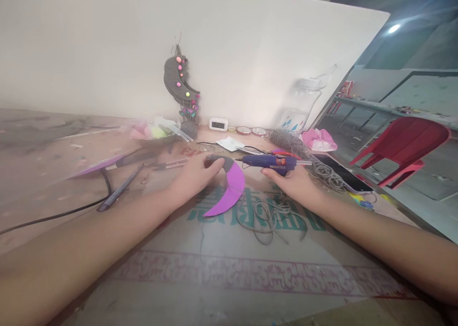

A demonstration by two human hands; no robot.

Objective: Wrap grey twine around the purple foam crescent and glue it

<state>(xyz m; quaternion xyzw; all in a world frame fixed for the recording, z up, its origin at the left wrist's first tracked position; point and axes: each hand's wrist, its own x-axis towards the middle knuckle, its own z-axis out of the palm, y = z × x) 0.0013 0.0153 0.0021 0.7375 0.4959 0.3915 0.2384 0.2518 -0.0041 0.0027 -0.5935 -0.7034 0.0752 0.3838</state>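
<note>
Between the fingers of my left hand [195, 175] is the upper end of a purple crescent moon cutout [232, 192]. Dark grey yarn wraps that end, and the rest of the crescent is bare purple, its tip hanging down to the left. My right hand [295, 183] grips a blue hot glue gun [266, 162], a clear glue stick poking out of its back. The gun's nozzle points left at the wrapped part, and I cannot tell whether it touches. Below the glue gun, loose grey yarn [266, 216] lies in loops on the printed table cover.
A finished-looking grey crescent with pompoms [175, 80] hangs on the white board. Along the back stand a small digital clock [218, 124], a clear bottle [300, 106] and a grey yarn ball [286, 140]. A phone [343, 173] lies right; a black cable [53, 215] and pen [121, 187] lie left.
</note>
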